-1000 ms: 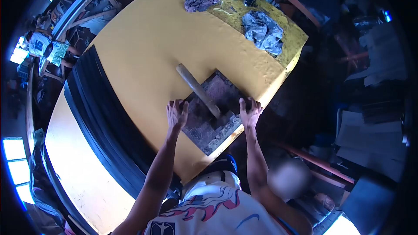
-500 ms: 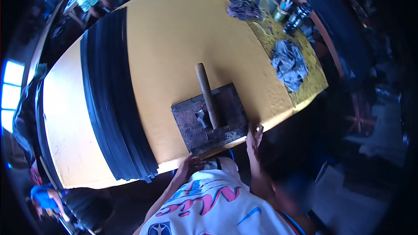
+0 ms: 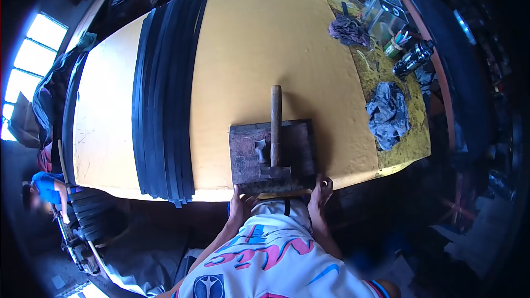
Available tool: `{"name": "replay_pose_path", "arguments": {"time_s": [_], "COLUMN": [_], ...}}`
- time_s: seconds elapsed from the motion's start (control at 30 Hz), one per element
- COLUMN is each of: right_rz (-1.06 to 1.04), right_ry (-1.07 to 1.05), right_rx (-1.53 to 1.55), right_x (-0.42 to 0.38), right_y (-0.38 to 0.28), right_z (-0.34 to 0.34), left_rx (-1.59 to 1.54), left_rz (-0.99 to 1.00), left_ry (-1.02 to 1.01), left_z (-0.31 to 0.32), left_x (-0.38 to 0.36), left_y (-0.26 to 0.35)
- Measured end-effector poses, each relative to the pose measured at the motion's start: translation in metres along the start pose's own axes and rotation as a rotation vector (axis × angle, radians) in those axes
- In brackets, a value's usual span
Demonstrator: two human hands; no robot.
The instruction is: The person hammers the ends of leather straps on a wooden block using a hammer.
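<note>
My left hand (image 3: 240, 205) is at the near left corner of a dark square block (image 3: 248, 154), its fingers bent at the table edge. My right hand (image 3: 321, 190) is at the block's near right corner, fingers curled by the edge. Whether either hand grips the block is too small to tell. On the block stands a hammer (image 3: 276, 127) with its head down and wooden handle pointing away from me. Beside it lies a small metal piece (image 3: 261, 150).
Long black strips (image 3: 165, 99) lie across the yellow table (image 3: 237, 38) at left. At right are a grey cloth (image 3: 388, 116), a dark rag (image 3: 349, 29), a clear container (image 3: 383, 16), a pen cup (image 3: 394, 48) and a black bottle (image 3: 413, 58). A person in blue (image 3: 48, 187) is at far left.
The view has turned and shifted, so the table and block appear straighter. Both hands remain at the block's near corners.
</note>
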State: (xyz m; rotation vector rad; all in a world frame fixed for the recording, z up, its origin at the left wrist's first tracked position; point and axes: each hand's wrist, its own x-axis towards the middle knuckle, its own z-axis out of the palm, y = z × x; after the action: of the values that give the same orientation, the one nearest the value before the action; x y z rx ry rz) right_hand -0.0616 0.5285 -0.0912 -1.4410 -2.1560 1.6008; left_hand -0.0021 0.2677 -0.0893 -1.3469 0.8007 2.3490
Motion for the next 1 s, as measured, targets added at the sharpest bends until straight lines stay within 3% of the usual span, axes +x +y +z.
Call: {"name": "replay_pose_path", "arguments": {"time_s": [0.07, 0.2, 0.27, 0.47, 0.6, 0.7, 1.0], "right_rz": [-0.064, -0.063, -0.157, -0.108, -0.035, -0.117, -0.080], "right_ry": [0.017, -0.002, 0.041, 0.019, 0.009, -0.012, -0.067], "right_rx": [0.077, -0.073, -0.039, -0.030, -0.001, -0.195, -0.189], "right_x": [0.008, 0.007, -0.003, -0.038, -0.047, -0.055, -0.094], "right_y": [0.012, 0.005, 0.001, 0.015, 0.040, 0.045, 0.050], "right_z": [0.007, 0.008, 0.009, 0.012, 0.015, 0.016, 0.039], "left_rx": [-0.047, 0.160, 0.141, 0.266, 0.206, 0.154, 0.104], "left_rz": [0.017, 0.264, 0.325, 0.363, 0.324, 0.293, 0.326], "left_ry": [0.017, 0.063, 0.058, 0.062, -0.003, -0.018, 0.051], "left_z": [-0.010, -0.011, -0.015, -0.038, -0.069, -0.086, -0.109], "left_x": [0.011, 0.004, 0.006, 0.014, 0.005, -0.002, -0.020], "left_y": [-0.001, 0.004, 0.005, 0.026, 0.024, 0.023, 0.037]}}
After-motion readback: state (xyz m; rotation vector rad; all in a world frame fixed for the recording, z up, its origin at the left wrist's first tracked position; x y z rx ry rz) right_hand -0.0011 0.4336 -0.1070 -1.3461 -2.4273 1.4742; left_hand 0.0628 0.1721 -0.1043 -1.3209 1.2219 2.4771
